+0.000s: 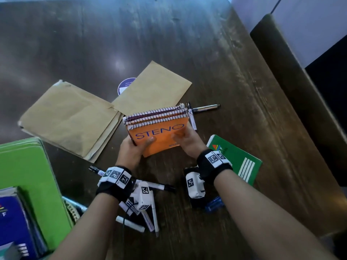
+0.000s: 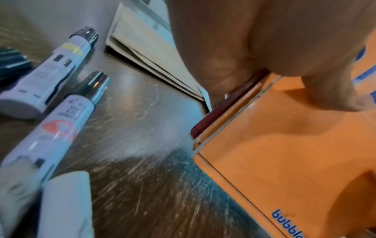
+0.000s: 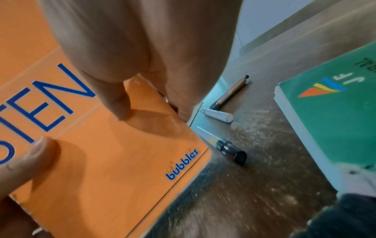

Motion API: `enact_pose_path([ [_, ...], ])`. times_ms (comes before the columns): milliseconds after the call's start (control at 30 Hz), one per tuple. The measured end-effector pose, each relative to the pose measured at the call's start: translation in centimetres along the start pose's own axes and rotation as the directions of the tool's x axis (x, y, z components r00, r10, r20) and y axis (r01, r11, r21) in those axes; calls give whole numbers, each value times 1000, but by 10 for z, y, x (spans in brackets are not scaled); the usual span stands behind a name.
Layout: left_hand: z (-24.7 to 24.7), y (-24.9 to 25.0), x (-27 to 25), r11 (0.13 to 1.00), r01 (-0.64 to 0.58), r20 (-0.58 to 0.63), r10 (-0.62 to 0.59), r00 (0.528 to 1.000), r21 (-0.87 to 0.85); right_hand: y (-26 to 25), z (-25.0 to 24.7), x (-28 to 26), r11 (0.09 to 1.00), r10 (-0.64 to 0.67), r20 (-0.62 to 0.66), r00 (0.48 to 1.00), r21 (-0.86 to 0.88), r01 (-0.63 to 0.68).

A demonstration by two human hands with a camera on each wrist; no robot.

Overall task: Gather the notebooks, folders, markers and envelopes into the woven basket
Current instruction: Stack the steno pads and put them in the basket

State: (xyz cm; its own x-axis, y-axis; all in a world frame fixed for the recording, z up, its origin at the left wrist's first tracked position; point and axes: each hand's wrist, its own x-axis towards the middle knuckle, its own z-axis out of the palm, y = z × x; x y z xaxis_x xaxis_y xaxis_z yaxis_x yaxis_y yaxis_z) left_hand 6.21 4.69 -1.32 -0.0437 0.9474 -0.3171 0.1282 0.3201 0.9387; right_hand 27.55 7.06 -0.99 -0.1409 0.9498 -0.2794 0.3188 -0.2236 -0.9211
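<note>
A stack of spiral notebooks (image 1: 159, 136) with an orange STENO pad on top sits between both hands at the table's middle. My left hand (image 1: 139, 145) grips its left edge, thumb (image 2: 335, 96) on the orange cover (image 2: 284, 153). My right hand (image 1: 181, 138) grips the right edge, thumb (image 3: 114, 99) pressed on the cover (image 3: 101, 169). Whether the stack rests on the table I cannot tell. Two brown envelopes (image 1: 69, 119) (image 1: 152, 94) lie behind. A green notebook (image 1: 238, 160) (image 3: 335, 112) lies to the right. Markers lie behind the stack (image 1: 204, 107) and under my wrists (image 1: 148, 220) (image 2: 67, 116).
Green folders (image 1: 28, 184) and a blue notebook (image 1: 13, 226) are stacked at the near left, with a bit of woven rim (image 1: 72, 211) beside them. A blue marker (image 1: 214, 203) lies under my right wrist. The table edge and a dark bench (image 1: 300, 91) run along the right.
</note>
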Motion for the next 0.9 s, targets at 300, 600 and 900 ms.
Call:
enact_pose_path([
  [300, 48, 24, -49, 995, -60, 77, 66, 995, -73, -41, -49, -56, 983, 145, -106, 984, 131, -131],
  [600, 147, 26, -81, 993, 112, 96, -107, 990, -48, -20, -129, -61, 978, 180, -111, 977, -89, -190],
  [900, 240, -26, -84, 872, 485, 1, -486, 874, -70, 45, -184, -39, 877, 302, 68, 951, -410, -250],
])
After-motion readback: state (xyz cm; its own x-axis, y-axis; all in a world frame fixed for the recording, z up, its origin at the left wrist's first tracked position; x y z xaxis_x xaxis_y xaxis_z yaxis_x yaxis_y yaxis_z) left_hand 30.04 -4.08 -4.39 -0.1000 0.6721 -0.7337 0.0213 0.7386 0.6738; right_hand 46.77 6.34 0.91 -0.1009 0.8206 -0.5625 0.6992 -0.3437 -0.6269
